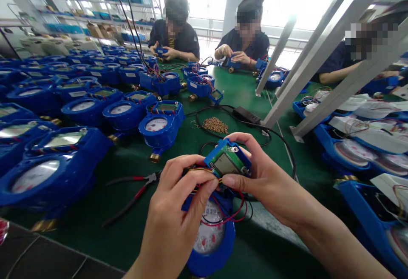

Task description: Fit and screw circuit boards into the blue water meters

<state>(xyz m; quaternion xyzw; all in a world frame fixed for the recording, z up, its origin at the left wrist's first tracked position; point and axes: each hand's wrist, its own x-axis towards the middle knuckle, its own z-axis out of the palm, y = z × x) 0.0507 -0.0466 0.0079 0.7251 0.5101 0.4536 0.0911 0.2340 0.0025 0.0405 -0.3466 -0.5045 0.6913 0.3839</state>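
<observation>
- Right now, the display module [227, 164] is hanging above the far end of the dialled meter [213, 232], held up between the two hands; its screen is facing upward and it is sitting askew, with its long axis hard to tell from this angle.
- The right hand [259, 168] is gripping the module, forefinger curving around its far side and thumb pressing at its lower edge.
- The left hand [181, 198] is pinching thin wires [204, 169] just under the module; the exact hold is hiding behind the fingers.
- The two thumb tips are nearly meeting at the module's near edge, so both hands are being equally close to that spot.
- The meter is lying toward the near edge of the green worktable [242, 89], its long axis running away from the person, dial end nearest.
- A red wire loop [245, 206] is drooping over the dial's right side, crowding the space beneath the module.
- Pliers [139, 192] are lying just left of the left hand, handles pointing toward the table's near-left edge.
- Beyond the hands, a screw pile [216, 125] and a black cable [288, 147] are occupying the middle; a slanted metal post [277, 104] is standing to the right.
</observation>
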